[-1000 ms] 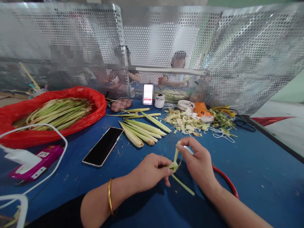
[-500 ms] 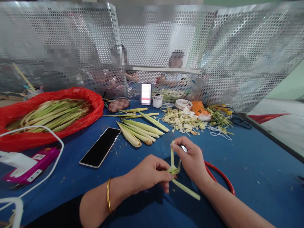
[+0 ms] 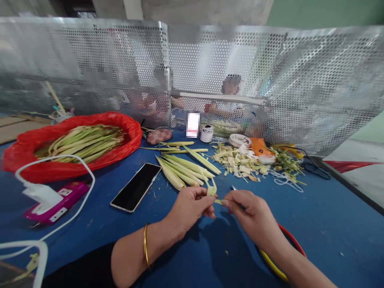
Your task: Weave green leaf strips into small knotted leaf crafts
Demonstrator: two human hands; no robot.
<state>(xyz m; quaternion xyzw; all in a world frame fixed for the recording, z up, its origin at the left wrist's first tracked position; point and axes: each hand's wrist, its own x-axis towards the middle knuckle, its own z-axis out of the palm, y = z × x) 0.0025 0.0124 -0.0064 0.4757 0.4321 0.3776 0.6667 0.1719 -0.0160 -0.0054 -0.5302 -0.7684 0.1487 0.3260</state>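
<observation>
My left hand [image 3: 188,207], with a gold bangle on its wrist, pinches one end of a folded pale green leaf strip [image 3: 212,190]. My right hand [image 3: 251,215] pinches the strip's other end, close to the left fingertips. A thin metal blade tip [image 3: 233,187] pokes out above the right hand. Both hands hover low over the blue table [image 3: 324,212]. Just beyond them lies a bundle of pale green stalks [image 3: 186,168].
A red bag of green leaves [image 3: 81,144] sits at the left. A black phone [image 3: 136,187], a pink power bank with white cable [image 3: 51,202], leaf trimmings [image 3: 240,160], an orange item [image 3: 261,151] and a red-yellow ring [image 3: 286,256] lie around. People sit behind the perforated metal screen [image 3: 300,84].
The hands have come closer together and the strip now lies nearly level between the fingertips instead of standing up with a tail hanging down. The camera has tilted up slightly.
</observation>
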